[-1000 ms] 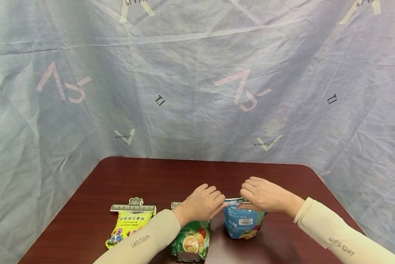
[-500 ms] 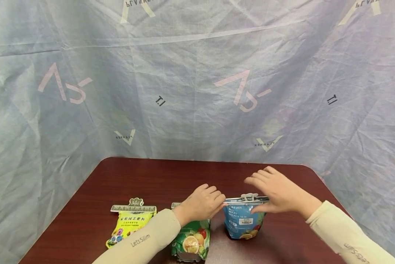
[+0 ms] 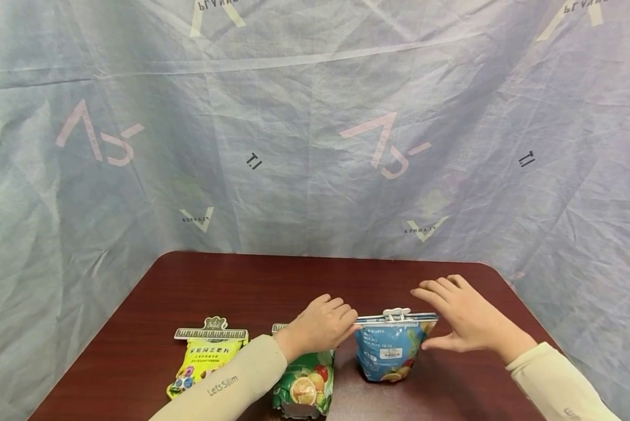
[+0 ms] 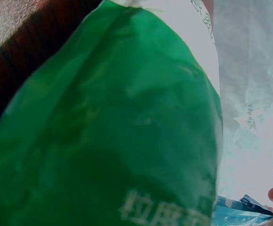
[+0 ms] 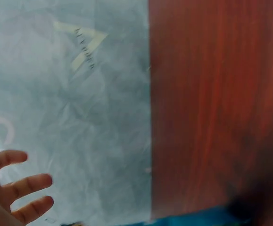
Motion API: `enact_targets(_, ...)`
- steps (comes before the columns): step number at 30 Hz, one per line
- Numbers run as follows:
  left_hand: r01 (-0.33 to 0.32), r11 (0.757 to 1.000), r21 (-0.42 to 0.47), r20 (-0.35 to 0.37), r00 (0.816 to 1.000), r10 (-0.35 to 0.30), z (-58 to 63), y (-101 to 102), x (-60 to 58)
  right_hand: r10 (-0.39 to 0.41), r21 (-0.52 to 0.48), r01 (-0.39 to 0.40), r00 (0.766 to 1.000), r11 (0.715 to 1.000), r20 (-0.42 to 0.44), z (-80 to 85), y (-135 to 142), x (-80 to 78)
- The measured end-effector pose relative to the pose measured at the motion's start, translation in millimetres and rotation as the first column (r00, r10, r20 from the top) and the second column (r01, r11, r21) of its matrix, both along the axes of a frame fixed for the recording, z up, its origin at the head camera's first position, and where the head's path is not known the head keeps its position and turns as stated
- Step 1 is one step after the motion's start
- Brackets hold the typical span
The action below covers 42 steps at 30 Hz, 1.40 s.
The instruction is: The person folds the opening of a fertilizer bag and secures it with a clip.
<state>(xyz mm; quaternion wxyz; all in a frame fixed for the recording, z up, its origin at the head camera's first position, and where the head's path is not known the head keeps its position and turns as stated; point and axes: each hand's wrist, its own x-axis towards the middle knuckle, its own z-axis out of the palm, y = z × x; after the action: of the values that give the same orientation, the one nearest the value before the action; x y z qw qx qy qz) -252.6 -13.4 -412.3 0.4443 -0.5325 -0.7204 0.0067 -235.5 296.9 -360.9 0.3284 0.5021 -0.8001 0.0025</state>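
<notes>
I see the grey sheet (image 3: 315,117) hung behind and around everything, printed with pale logos. Below it the dark red counter (image 3: 251,280) carries three snack bags in a row near my edge.

The yellow bag (image 3: 201,359) lies flat at the left, a long clip (image 3: 210,332) across its top. The green bag (image 3: 306,389) sits in the middle, mostly under my left forearm; the left wrist view shows little but its green film up close. The blue bag (image 3: 391,351) stands upright just right of it, a white clip (image 3: 396,317) closed along its top edge.

My left hand (image 3: 322,327) has its fingers curled, the tips pinching the left end of the blue bag's clip. My right hand (image 3: 464,318) is spread with fingers straight, holding nothing; it hovers just beside the right end of the clip, and I cannot tell whether the thumb touches the bag.

My judgement on doing this well: keep the left pinch light and level so the bag stays upright, make sure the clip sits square across the whole folded edge, and lift the fingers straight off rather than dragging, since a standing bag tips easily.
</notes>
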Motion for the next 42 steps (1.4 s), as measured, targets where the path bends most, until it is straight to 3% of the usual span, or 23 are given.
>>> enact_targets(6,0.001,1.000,0.011,-0.010,1.000,0.000,-1.9,0.7,0.2,0.015,-0.026,-0.019,0.993,0.999,-0.115,-19.2,4.5,-3.2)
enact_targets(15,-0.003,1.000,0.023,-0.036,0.999,0.003,-3.7,-0.2,-1.1,0.019,-0.079,-0.037,0.978,0.996,-0.209,-32.3,3.5,-7.2)
enact_targets(36,0.031,0.999,0.042,-0.044,0.999,-0.029,-5.3,-0.4,-1.3,0.051,-0.167,-0.092,0.971,0.982,-0.232,-51.8,-0.7,-4.3)
enact_targets(42,0.028,0.999,0.042,-0.007,1.000,-0.028,-6.0,-0.6,0.7,0.061,-0.217,-0.112,0.972,0.970,-0.227,-56.5,-2.6,-2.6)
